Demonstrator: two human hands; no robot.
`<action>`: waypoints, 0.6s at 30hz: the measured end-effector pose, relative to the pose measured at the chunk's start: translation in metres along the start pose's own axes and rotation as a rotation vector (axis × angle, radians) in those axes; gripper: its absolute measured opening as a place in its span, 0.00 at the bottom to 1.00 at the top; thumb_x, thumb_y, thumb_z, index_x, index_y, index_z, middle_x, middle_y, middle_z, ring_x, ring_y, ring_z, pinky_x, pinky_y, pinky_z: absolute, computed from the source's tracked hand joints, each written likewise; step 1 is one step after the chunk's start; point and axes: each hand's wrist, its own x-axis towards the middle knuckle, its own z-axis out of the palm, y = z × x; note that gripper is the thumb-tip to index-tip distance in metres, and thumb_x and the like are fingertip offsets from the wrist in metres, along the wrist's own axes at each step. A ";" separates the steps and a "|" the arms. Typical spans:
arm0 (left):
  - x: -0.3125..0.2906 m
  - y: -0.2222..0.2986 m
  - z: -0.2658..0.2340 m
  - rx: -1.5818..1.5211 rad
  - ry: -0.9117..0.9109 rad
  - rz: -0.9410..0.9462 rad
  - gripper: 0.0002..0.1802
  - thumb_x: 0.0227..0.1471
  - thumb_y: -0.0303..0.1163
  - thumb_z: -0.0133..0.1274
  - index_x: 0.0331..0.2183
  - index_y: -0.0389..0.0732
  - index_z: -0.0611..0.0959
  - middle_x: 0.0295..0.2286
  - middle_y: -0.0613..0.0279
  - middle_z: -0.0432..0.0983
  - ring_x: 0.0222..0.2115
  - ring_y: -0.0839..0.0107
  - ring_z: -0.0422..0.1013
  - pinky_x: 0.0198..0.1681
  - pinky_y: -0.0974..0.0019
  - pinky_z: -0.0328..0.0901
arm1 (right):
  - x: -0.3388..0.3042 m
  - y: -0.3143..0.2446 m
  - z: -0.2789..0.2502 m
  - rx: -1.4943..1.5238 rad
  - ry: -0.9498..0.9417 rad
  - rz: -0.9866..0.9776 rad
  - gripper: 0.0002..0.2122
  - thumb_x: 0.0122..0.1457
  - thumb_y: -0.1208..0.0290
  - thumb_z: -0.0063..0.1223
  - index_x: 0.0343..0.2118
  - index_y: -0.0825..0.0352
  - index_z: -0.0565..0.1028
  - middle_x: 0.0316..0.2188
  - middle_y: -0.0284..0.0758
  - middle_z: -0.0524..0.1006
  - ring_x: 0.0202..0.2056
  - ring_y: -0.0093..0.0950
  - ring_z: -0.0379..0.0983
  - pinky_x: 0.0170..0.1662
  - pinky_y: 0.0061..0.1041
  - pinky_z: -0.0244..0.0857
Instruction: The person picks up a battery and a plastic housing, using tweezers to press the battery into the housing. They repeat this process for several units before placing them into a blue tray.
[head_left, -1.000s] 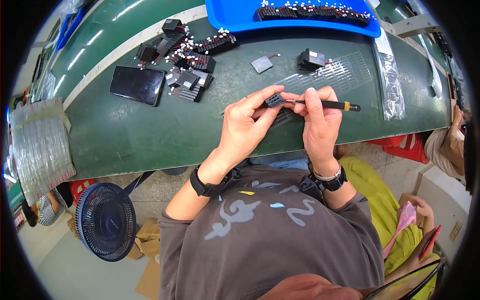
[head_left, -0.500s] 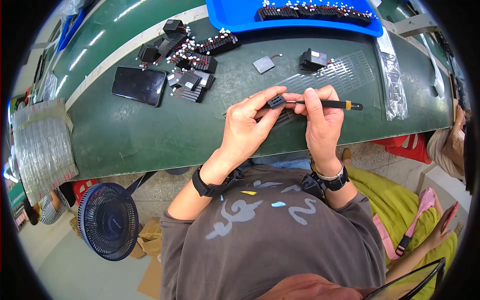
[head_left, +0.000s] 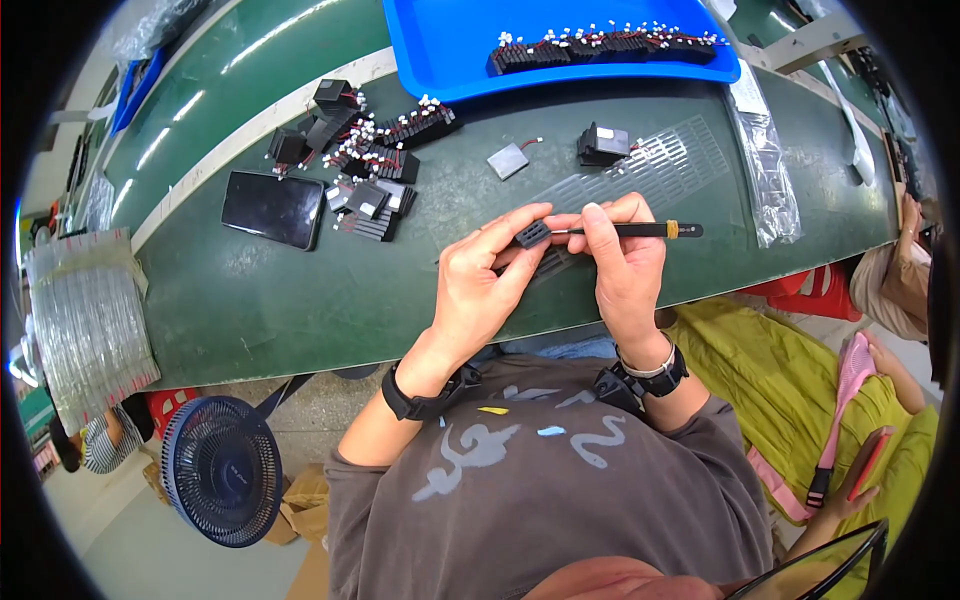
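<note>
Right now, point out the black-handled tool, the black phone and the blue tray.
Black-handled tool (head_left: 642, 230), head view: dark part of the handle.
Black phone (head_left: 272, 210), head view: middle of the screen.
Blue tray (head_left: 440, 50), head view: bare floor, left end.

Tool (head_left: 645, 230): right of held block (head_left: 533, 234)
Cell (head_left: 508, 161): between pile (head_left: 395, 165) and stack (head_left: 605, 145)
Tray (head_left: 450, 80): behind cell, wired row (head_left: 600, 52) inside
Phone (head_left: 272, 210): left of pile's near end

Before you stretches a green table (head_left: 250, 330), crossed by a pale strip (head_left: 300, 99); beyond it, streaks of light (head_left: 280, 33) gleam. Below the table's edge, on your left, a dark blue fan (head_left: 222, 470) stands near brown cardboard boxes (head_left: 308, 520), the floor (head_left: 315, 420) showing grey.
</note>
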 end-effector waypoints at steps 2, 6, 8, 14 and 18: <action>0.000 -0.002 0.000 -0.022 0.015 0.015 0.20 0.55 0.17 0.55 0.51 0.35 0.80 0.37 0.66 0.79 0.31 0.86 0.71 0.32 0.81 0.67 | 0.001 0.000 0.000 0.006 0.000 0.000 0.08 0.67 0.73 0.48 0.30 0.65 0.65 0.26 0.33 0.75 0.35 0.23 0.79 0.38 0.21 0.73; 0.000 0.003 -0.002 0.028 -0.021 -0.010 0.21 0.55 0.17 0.55 0.51 0.35 0.80 0.37 0.65 0.79 0.31 0.86 0.71 0.32 0.80 0.67 | 0.000 -0.002 -0.001 -0.019 -0.003 -0.010 0.08 0.67 0.73 0.48 0.30 0.65 0.65 0.26 0.33 0.75 0.35 0.24 0.79 0.38 0.22 0.73; 0.000 0.003 -0.002 0.022 -0.013 -0.014 0.20 0.54 0.17 0.55 0.50 0.35 0.80 0.39 0.61 0.79 0.34 0.80 0.74 0.35 0.77 0.70 | 0.001 0.001 0.000 0.003 -0.002 -0.013 0.08 0.67 0.73 0.48 0.30 0.65 0.65 0.27 0.34 0.75 0.35 0.23 0.79 0.38 0.22 0.73; 0.001 0.003 -0.001 -0.005 -0.011 -0.026 0.19 0.53 0.18 0.55 0.48 0.35 0.81 0.42 0.54 0.81 0.39 0.69 0.79 0.40 0.69 0.75 | -0.001 0.000 -0.001 0.010 -0.001 -0.024 0.08 0.67 0.73 0.48 0.30 0.65 0.65 0.27 0.35 0.76 0.34 0.22 0.78 0.37 0.21 0.72; 0.002 0.004 0.000 -0.006 -0.012 -0.016 0.19 0.53 0.18 0.55 0.48 0.35 0.81 0.41 0.54 0.81 0.39 0.69 0.79 0.41 0.69 0.75 | 0.001 -0.003 0.000 -0.045 0.001 -0.027 0.09 0.67 0.73 0.48 0.29 0.65 0.65 0.27 0.35 0.75 0.33 0.21 0.78 0.37 0.21 0.72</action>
